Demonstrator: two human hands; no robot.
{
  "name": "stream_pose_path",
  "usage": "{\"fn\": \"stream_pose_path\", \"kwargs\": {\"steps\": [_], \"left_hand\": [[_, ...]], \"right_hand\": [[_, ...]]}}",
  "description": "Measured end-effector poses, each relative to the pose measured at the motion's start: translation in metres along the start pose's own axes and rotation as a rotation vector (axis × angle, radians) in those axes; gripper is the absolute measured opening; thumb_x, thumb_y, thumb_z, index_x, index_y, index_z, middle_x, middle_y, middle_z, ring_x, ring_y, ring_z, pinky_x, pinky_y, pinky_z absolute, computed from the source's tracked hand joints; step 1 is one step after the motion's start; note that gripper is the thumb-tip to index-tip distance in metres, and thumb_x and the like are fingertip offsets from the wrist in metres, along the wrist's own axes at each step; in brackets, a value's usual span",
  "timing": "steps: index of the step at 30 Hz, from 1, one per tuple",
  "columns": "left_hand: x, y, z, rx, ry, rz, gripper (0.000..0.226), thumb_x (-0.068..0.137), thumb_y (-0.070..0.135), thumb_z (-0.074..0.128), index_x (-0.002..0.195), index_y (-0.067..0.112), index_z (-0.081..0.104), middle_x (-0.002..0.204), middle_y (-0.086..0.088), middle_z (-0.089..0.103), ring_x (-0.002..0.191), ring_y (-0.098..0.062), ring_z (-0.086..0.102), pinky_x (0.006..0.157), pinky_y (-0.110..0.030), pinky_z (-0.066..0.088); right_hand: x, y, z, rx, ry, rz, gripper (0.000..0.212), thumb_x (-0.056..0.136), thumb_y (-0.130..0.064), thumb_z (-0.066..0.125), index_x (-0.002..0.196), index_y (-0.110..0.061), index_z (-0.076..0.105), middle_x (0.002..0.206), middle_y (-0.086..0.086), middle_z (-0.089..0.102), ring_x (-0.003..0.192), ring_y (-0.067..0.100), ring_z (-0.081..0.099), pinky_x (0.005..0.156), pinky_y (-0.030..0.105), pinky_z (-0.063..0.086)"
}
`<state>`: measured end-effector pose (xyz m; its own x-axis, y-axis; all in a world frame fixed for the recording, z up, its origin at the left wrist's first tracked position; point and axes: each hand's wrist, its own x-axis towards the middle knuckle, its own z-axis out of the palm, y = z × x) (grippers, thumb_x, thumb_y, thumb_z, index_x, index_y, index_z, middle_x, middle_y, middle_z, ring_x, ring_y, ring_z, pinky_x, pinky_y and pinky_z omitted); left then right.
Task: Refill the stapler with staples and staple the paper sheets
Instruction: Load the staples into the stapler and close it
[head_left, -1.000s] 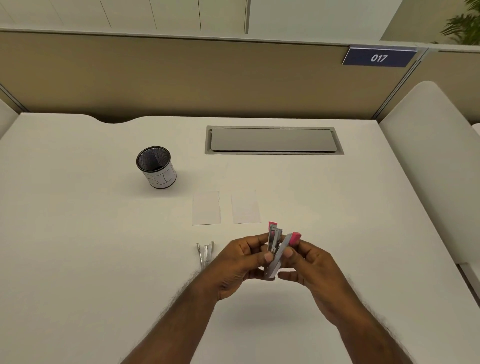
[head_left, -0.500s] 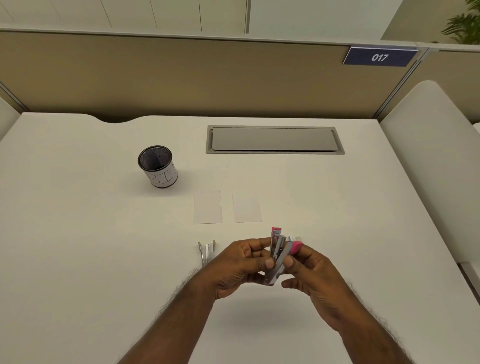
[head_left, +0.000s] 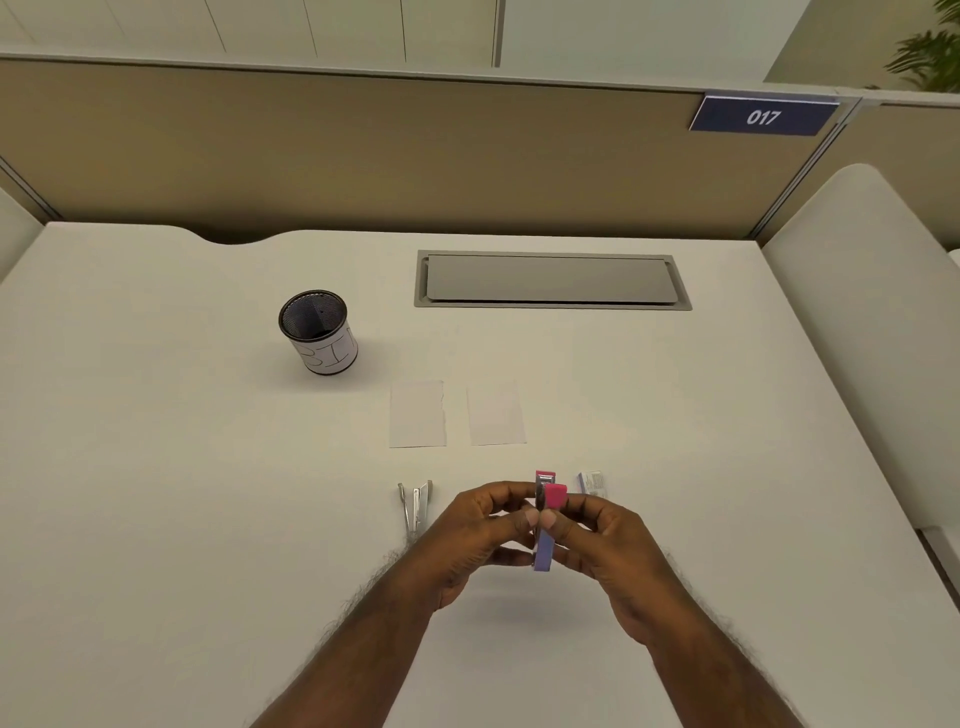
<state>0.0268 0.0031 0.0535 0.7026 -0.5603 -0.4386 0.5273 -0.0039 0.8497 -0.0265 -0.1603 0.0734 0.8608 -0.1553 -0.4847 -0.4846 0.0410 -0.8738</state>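
Both hands (head_left: 540, 535) grip stapler (head_left: 546, 525) above open desk (head_left: 208, 519).

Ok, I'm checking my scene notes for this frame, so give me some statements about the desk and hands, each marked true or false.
1. Both hands, left hand and right hand, hold the stapler. True.
2. The two paper sheets overlap. False: they lie side by side, apart.
3. The cup stands left of the sheets. True.
4. The staple remover is in the left hand. False: it lies on the desk.
5. The stapler rests on the sheets. False: it is held nearer than them.
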Motion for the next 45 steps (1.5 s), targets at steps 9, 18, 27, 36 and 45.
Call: {"fn": "stream_pose_path", "kwargs": {"steps": [9, 18, 27, 36, 45], "left_hand": [[0.0, -0.008, -0.004, 0.026, 0.021, -0.027, 0.025, 0.093, 0.03, 0.064, 0.118, 0.027, 0.068, 0.11, -0.01, 0.072, 0.095, -0.026, 0.071, 0.084, -0.041, 0.059], [0.004, -0.017, -0.008, 0.044, 0.049, -0.083, 0.025, 0.096, 0.029, 0.059, 0.12, 0.023, 0.066, 0.107, -0.003, 0.074, 0.095, -0.024, 0.072, 0.082, -0.036, 0.059], [0.016, -0.03, -0.013, 0.013, 0.216, -0.164, 0.024, 0.099, 0.022, 0.053, 0.116, 0.027, 0.068, 0.106, -0.003, 0.075, 0.095, -0.023, 0.072, 0.08, -0.035, 0.06], [0.031, -0.047, -0.006, 0.578, 0.391, -0.004, 0.026, 0.097, 0.022, 0.049, 0.117, 0.02, 0.066, 0.109, 0.008, 0.067, 0.089, -0.005, 0.055, 0.082, -0.023, 0.04], [0.037, -0.062, -0.008, 0.989, 0.318, 0.047, 0.051, 0.101, 0.023, 0.039, 0.15, 0.012, 0.03, 0.16, -0.006, 0.022, 0.148, -0.018, 0.016, 0.121, -0.032, 0.012]], "right_hand": [[0.01, 0.01, 0.005, -0.04, 0.036, 0.031, 0.023, 0.076, -0.033, 0.077, 0.094, -0.019, 0.074, 0.09, 0.0, 0.076, 0.087, 0.022, 0.073, 0.079, 0.032, 0.06], [0.024, 0.028, 0.015, -0.107, 0.121, 0.036, 0.028, 0.074, -0.034, 0.081, 0.094, -0.017, 0.073, 0.087, -0.001, 0.075, 0.085, 0.021, 0.072, 0.071, 0.035, 0.062], [0.046, 0.05, 0.03, -0.451, 0.238, -0.043, 0.018, 0.079, -0.028, 0.077, 0.089, -0.034, 0.064, 0.09, -0.015, 0.068, 0.086, 0.005, 0.064, 0.067, 0.016, 0.051], [0.057, 0.069, 0.041, -0.733, 0.263, -0.121, 0.031, 0.085, -0.04, 0.069, 0.109, -0.021, 0.063, 0.104, -0.002, 0.064, 0.087, 0.01, 0.06, 0.075, 0.018, 0.047], [0.053, 0.067, 0.048, -0.902, 0.219, -0.186, 0.023, 0.094, -0.034, 0.051, 0.114, -0.023, 0.055, 0.112, -0.002, 0.055, 0.099, 0.019, 0.06, 0.078, 0.033, 0.053]]}}
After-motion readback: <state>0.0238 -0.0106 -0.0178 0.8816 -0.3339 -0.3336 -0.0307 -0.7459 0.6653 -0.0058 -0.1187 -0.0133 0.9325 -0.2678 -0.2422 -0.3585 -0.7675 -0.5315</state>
